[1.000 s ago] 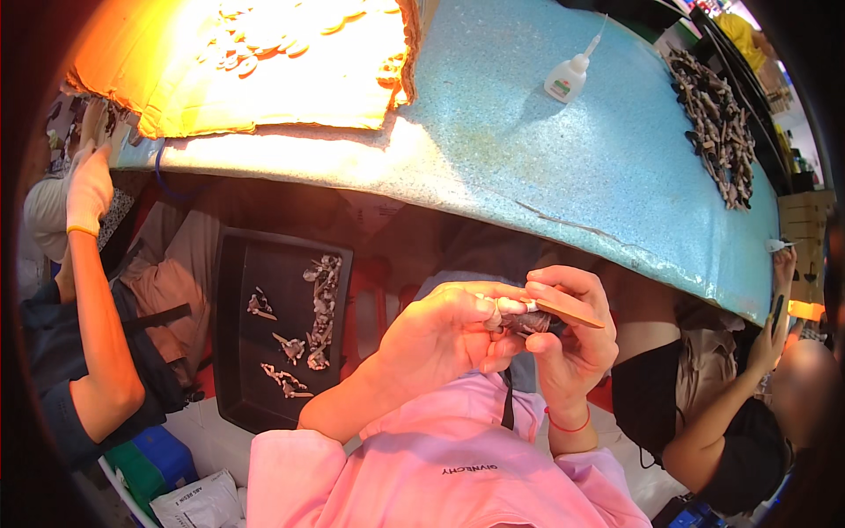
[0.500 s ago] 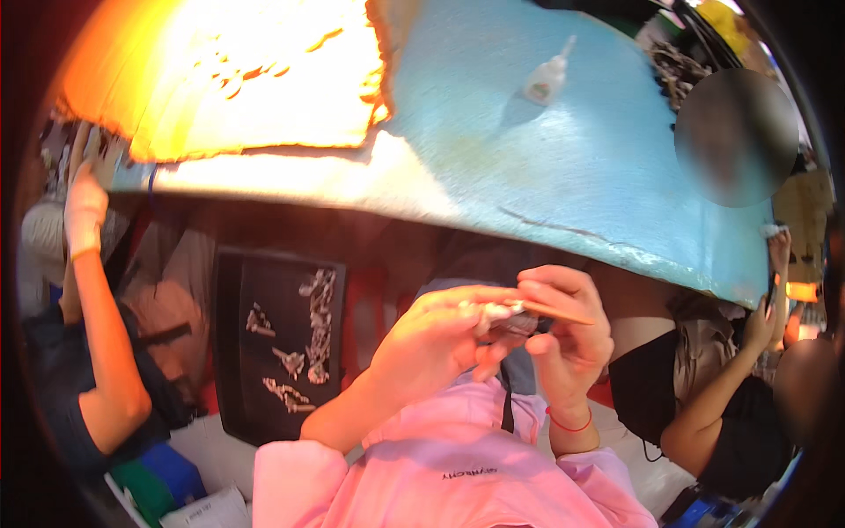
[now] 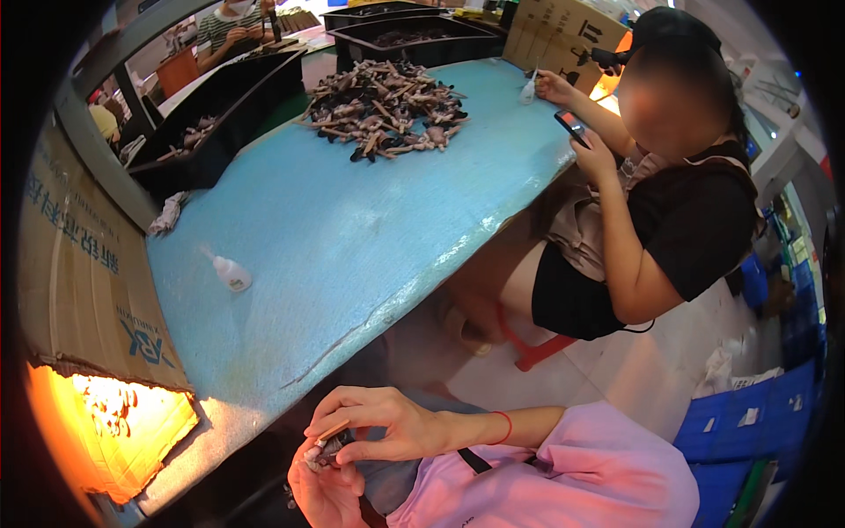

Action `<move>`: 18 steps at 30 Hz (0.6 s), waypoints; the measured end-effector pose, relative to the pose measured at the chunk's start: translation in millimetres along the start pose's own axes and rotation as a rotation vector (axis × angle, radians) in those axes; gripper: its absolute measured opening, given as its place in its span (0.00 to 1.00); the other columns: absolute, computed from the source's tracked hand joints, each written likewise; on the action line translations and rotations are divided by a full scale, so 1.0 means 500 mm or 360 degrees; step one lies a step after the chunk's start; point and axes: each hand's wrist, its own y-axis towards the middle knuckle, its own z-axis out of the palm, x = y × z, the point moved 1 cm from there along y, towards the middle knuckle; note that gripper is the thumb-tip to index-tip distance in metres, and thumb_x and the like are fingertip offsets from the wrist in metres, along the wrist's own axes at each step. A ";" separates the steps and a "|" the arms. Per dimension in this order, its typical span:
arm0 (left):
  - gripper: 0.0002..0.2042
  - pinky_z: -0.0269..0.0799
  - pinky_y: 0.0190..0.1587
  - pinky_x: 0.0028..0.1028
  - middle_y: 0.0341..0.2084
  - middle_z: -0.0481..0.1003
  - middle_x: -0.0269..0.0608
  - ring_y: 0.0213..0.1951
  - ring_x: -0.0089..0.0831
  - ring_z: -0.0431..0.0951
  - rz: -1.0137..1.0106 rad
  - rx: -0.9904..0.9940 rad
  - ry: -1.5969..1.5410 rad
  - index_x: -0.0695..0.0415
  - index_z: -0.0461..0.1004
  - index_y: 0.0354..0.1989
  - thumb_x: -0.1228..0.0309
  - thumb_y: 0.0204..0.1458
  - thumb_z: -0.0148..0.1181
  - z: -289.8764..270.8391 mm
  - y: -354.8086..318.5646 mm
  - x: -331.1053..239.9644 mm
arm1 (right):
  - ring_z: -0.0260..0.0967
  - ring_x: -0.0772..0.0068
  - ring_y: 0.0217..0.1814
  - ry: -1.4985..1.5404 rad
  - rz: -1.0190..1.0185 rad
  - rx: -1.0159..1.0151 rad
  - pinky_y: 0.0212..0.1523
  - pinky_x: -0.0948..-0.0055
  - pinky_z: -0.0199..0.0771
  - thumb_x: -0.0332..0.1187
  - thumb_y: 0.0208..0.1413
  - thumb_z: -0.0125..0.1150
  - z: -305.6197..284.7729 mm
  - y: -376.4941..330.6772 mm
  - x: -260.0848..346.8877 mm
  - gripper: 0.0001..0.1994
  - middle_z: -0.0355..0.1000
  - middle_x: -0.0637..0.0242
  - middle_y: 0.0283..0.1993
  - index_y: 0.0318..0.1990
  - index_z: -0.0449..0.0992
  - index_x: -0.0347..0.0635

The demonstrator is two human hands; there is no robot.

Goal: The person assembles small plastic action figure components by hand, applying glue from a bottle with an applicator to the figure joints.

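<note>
My right hand [image 3: 387, 424], a red string round its wrist, pinches a small grey-and-dark figurine with a flat wooden stick [image 3: 334, 430] from above. Against the figurine's lower side are the closed fingers of my left hand [image 3: 321, 493]. Both hands are off the table's near edge, over my lap. Fingers cover much of the figurine, so its exact kind is unclear. A white squeeze bottle with a thin nozzle [image 3: 232, 275] stands on the blue tabletop [image 3: 334, 238]. Farther back lies a heap of similar figurines with wooden sticks [image 3: 387, 110].
At right, a seated co-worker [image 3: 678, 202] holds a phone [image 3: 572, 128], the other hand beside a second white bottle [image 3: 528, 91]. Black bins [image 3: 220, 114] line the far side. A cardboard box [image 3: 88, 264] glows orange inside at left. A red stool [image 3: 537, 352] stands below.
My view has swung right and up, bringing the heap, bins and co-worker into sight. Both hands still hold the figurine, now lower in the picture.
</note>
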 end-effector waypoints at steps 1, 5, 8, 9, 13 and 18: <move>0.18 0.65 0.17 0.18 0.34 0.70 0.41 0.22 0.26 0.69 -0.0001 -0.0067 0.0042 0.62 0.62 0.48 0.60 0.57 0.43 0.002 0.000 0.001 | 0.69 0.71 0.41 0.0001 -0.0010 -0.0008 0.31 0.79 0.71 0.27 0.45 0.60 -0.004 -0.001 0.001 0.15 0.66 0.63 0.41 0.43 0.72 0.38; 0.22 0.68 0.17 0.24 0.35 0.72 0.54 0.26 0.32 0.73 0.0092 0.0179 0.0259 0.71 0.65 0.45 0.59 0.55 0.46 0.015 0.012 -0.003 | 0.69 0.73 0.41 0.0103 0.0036 -0.0014 0.29 0.81 0.71 0.26 0.43 0.62 -0.009 0.004 0.011 0.15 0.67 0.63 0.41 0.42 0.73 0.39; 0.22 0.68 0.18 0.23 0.31 0.73 0.50 0.20 0.28 0.72 0.0151 -0.0008 0.0444 0.71 0.66 0.43 0.59 0.57 0.45 0.041 0.025 0.013 | 0.66 0.69 0.45 -0.0023 0.0061 -0.0068 0.33 0.78 0.72 0.29 0.39 0.68 -0.030 0.002 0.018 0.21 0.67 0.56 0.45 0.44 0.73 0.37; 0.22 0.67 0.19 0.22 0.31 0.73 0.49 0.19 0.27 0.71 0.0151 -0.0057 0.0467 0.71 0.67 0.43 0.59 0.57 0.44 0.049 0.027 0.014 | 0.66 0.68 0.45 -0.0027 0.0205 -0.0071 0.39 0.75 0.70 0.33 0.37 0.70 -0.034 0.001 0.034 0.23 0.67 0.56 0.45 0.44 0.73 0.36; 0.23 0.64 0.20 0.20 0.30 0.73 0.47 0.20 0.25 0.70 0.0150 0.0048 0.0523 0.67 0.68 0.43 0.56 0.58 0.39 0.059 0.036 0.014 | 0.67 0.73 0.44 -0.0009 0.0056 -0.0103 0.25 0.83 0.77 0.33 0.34 0.71 -0.036 -0.002 0.014 0.25 0.66 0.56 0.46 0.43 0.72 0.34; 0.26 0.62 0.19 0.19 0.29 0.72 0.45 0.20 0.23 0.69 0.0008 0.0107 0.0609 0.66 0.68 0.43 0.52 0.59 0.35 0.066 0.037 0.013 | 0.67 0.69 0.43 -0.0177 -0.0036 -0.0077 0.32 0.76 0.73 0.44 0.34 0.69 -0.037 -0.001 0.010 0.29 0.67 0.53 0.45 0.43 0.72 0.33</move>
